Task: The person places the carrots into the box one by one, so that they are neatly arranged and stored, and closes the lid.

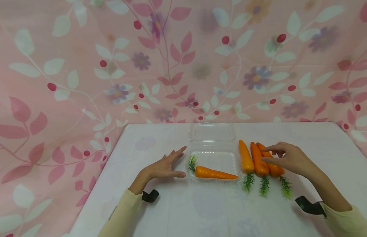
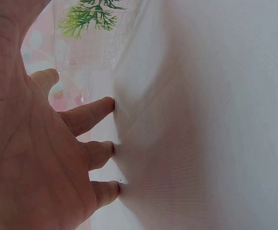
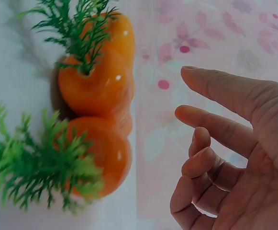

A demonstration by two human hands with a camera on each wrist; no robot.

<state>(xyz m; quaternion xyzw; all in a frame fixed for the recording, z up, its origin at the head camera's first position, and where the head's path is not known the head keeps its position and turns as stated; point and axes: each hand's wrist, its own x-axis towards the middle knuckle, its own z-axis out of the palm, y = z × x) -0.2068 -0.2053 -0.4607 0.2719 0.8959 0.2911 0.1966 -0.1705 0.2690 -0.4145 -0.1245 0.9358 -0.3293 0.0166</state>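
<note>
One orange carrot [image 1: 214,172] with a green leafy top lies across the front of a clear plastic clamshell box [image 1: 213,158], whose lid [image 1: 212,132] is folded back. Left of the box, my left hand [image 1: 165,166] spreads its fingers and holds nothing; in the left wrist view its fingertips come down at the white cloth. Three more carrots lie side by side right of the box: a left one [image 1: 246,157], a middle one [image 1: 259,161] and a right one [image 1: 275,167]. Over the right one hovers my right hand [image 1: 290,158], thumb and index extended, other fingers bent, gripping nothing.
A white cloth covers the table [image 1: 171,214]. Behind and to the left hangs a pink floral curtain [image 1: 183,65]. The green tops of the three carrots point toward the table's front. Each wrist carries a black camera mount [image 1: 309,205].
</note>
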